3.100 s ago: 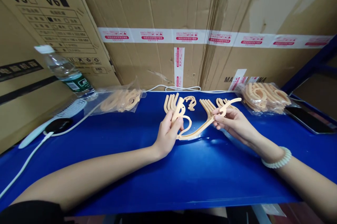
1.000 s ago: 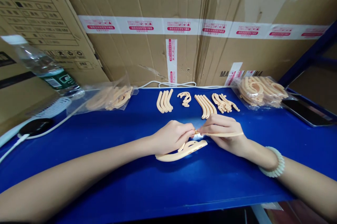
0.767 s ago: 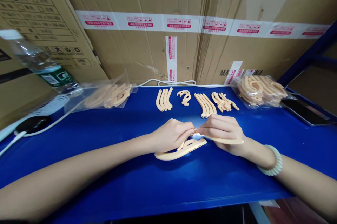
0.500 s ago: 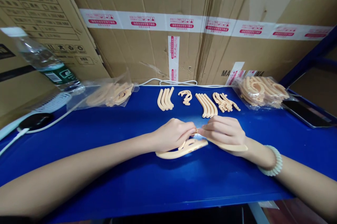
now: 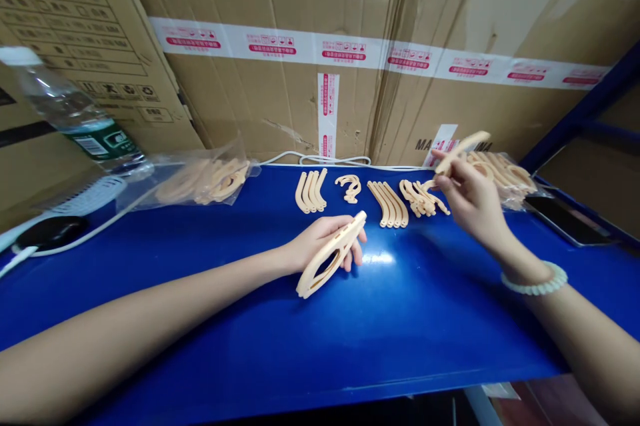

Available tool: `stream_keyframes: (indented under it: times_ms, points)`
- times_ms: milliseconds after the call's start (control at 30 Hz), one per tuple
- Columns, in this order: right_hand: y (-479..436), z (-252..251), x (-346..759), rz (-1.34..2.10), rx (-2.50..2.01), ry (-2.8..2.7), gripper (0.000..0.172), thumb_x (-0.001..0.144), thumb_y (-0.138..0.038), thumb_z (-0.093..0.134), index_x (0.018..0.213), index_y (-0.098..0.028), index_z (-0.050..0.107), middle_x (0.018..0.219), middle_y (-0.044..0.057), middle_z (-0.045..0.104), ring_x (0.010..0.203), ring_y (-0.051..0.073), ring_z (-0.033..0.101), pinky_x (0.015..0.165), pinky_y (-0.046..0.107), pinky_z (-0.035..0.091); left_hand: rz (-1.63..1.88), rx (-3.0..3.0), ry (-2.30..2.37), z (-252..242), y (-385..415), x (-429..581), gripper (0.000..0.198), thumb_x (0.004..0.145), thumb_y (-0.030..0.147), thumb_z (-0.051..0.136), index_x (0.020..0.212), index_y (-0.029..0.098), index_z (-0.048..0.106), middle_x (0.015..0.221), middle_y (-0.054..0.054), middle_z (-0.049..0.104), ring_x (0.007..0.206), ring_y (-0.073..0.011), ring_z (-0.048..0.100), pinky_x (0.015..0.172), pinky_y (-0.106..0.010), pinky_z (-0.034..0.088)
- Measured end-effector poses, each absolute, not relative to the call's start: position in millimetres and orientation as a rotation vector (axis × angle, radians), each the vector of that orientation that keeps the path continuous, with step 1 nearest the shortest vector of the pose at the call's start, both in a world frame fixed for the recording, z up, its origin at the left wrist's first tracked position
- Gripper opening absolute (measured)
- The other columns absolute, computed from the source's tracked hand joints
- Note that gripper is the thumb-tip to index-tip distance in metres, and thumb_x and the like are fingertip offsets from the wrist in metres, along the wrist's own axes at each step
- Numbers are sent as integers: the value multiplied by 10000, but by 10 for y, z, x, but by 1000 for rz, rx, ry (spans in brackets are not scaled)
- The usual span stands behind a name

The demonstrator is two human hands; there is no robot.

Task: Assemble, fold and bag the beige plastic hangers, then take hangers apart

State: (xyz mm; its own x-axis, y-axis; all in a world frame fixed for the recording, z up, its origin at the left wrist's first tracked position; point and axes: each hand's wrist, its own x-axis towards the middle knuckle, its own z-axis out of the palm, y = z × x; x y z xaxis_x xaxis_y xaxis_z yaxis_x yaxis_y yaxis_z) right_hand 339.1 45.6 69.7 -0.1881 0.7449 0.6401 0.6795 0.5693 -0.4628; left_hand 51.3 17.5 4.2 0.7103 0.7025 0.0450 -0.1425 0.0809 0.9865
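Observation:
My left hand [image 5: 325, 239] is closed around a beige plastic hanger piece [image 5: 313, 283], a curved loop with an opening and small slots along its edge, tilted up to the right above the table. To the right, my raised right hand [image 5: 473, 196] pinches a beige curved hanger arm [image 5: 463, 151] between thumb and fingers, its free end pointing up and right. Below and left of that hand lies a cluster of small beige connector pieces [image 5: 423, 199]. Beside them are a row of curved hanger arms [image 5: 387, 205], some hanger hooks [image 5: 350, 187] and another row of arms [image 5: 311, 191].
Clear bags of beige parts lie at the back left [image 5: 220, 183] and behind my right hand [image 5: 505, 179]. A water bottle [image 5: 95, 133], a black oval device [image 5: 53, 233] with a cable and a phone [image 5: 570, 219] rest on the blue table [image 5: 280, 359]. Cardboard boxes [image 5: 280, 99] stand behind.
My hands were together at the middle; now my right hand has lifted away up and to the right with the curved arm. My left hand has turned the looped piece upward.

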Motion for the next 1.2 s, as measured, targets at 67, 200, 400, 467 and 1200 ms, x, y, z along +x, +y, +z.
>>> stream_keyframes:
  times_ms: [67,200,400,467,1200]
  points:
    - [612,728,3585,84,-1335,-1978,396,934,-293,527,1285,-159,653,859,70,717,743,220,657,677,344,532,697,1287,498,27,203,514,392,899,510,643,968,127,607,780,-121,739,608,-191,700,588,-275,541]
    - [816,666,3785,22,-1725,-2120,360,884,-204,471,1091,-119,753,780,80,725,687,218,645,693,335,508,738,1217,503,32,220,506,330,940,443,596,986,117,616,819,-137,754,646,-206,717,633,-298,558]
    - [852,506,3723,-16,-1986,-2146,375,878,-157,432,1105,-116,726,761,81,723,615,191,621,628,284,455,772,1144,518,63,221,485,249,969,347,527,1003,115,613,885,-151,763,707,-222,735,680,-316,556]
    - [853,479,3715,-59,-1992,-2140,337,870,-155,456,1085,-116,712,806,99,733,655,197,637,629,278,444,785,1136,525,70,223,484,243,977,326,502,1000,113,616,889,-154,762,711,-225,735,690,-329,559]
    - [-306,380,2544,-477,-261,-2693,202,997,-131,517,1123,-165,671,1127,71,717,1132,214,607,1025,422,477,920,957,653,112,253,544,194,823,233,724,974,119,767,784,-61,729,719,-162,678,716,-270,520]
